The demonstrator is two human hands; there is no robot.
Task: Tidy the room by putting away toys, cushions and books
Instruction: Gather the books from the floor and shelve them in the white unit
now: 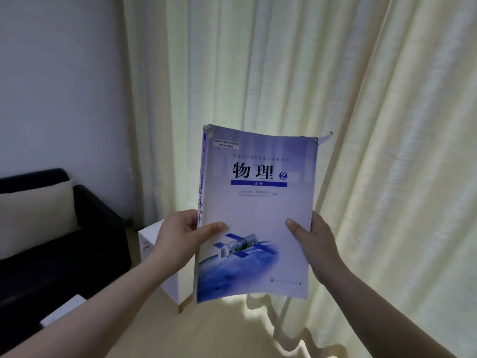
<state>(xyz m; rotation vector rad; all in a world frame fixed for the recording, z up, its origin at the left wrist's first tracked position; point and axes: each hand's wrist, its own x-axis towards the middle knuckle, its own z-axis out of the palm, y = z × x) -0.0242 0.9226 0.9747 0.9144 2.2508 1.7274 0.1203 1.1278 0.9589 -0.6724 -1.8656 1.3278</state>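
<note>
A worn blue-and-white textbook (258,202), with a spacecraft picture on its cover, is held upright in the air in front of me. My left hand (180,235) grips its spine edge, thumb on the cover. My right hand (313,244) grips the opposite edge, thumb also on the cover. The fingers of both hands are hidden behind the book. A cream cushion (36,215) leans on the dark sofa (85,254) at the left.
A small white cabinet (154,244) stands on the floor behind the book, between the sofa and the pale curtain (335,86). A white corner of low furniture (64,310) shows at lower left. Light wooden floor (219,326) lies below.
</note>
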